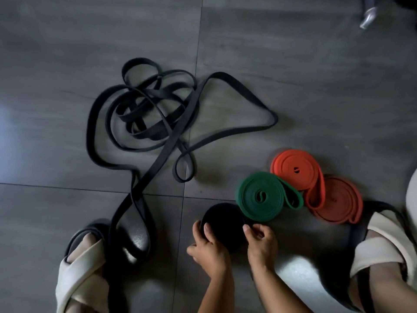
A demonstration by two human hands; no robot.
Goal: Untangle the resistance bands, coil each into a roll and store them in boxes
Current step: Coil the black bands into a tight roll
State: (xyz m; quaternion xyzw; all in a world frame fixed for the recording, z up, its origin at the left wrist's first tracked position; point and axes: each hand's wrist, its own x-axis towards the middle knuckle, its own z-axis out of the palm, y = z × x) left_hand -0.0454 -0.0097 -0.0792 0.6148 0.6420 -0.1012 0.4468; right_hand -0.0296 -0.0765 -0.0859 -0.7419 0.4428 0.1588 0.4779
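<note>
A black coiled band roll (225, 224) lies on the dark tiled floor between my hands. My left hand (207, 247) grips its left edge with thumb and fingers curled on it. My right hand (261, 241) pinches its right edge. Just beyond the roll sit a green coiled band (261, 197), an orange coiled band (295, 169) and a duller red coiled band (336, 199), each with a loose outer loop. A tangle of black bands (146, 114) sprawls over the floor at centre left, one strand trailing down past my left foot.
My left foot in a cream-strapped sandal (83, 267) is at the bottom left, with a black band running across it. My right sandalled foot (379, 245) is at the bottom right. A metallic object (367, 16) lies at the top right.
</note>
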